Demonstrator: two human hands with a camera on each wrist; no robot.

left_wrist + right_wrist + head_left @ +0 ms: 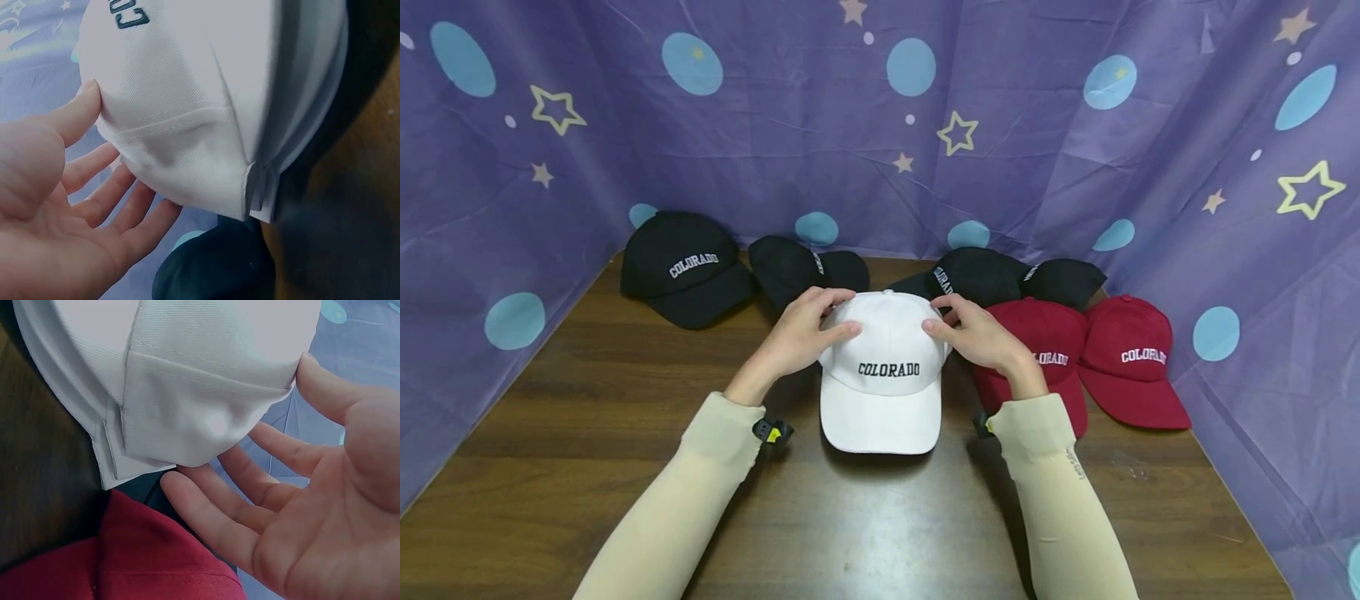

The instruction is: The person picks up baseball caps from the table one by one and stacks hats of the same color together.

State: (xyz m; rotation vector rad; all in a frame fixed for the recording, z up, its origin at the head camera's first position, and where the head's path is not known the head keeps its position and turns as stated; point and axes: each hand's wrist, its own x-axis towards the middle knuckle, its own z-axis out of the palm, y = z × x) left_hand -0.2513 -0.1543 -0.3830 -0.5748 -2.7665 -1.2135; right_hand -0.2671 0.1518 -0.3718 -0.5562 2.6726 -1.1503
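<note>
A white baseball cap (pixel 880 417) with dark COLORADO lettering stands at the middle of the table, brim toward me. Layered edges (pixel 312 94) in the left wrist view show more than one white cap, nested together. My left hand (pixel 801 337) holds the crown's left side, thumb on the front and fingers behind. On the other side my right hand (pixel 985 337) grips the crown likewise, its thumb (pixel 322 387) against the fabric. Whether the stack touches the table I cannot tell.
Behind on the left are two black caps, one upright (pixel 688 267) and one turned sideways (pixel 790 267). More black caps (pixel 981 275) lie at the back right. Two red caps (pixel 1037 329) (pixel 1127 350) sit right of my right hand. A purple curtain (pixel 820 100) encloses the wooden table (pixel 550 483).
</note>
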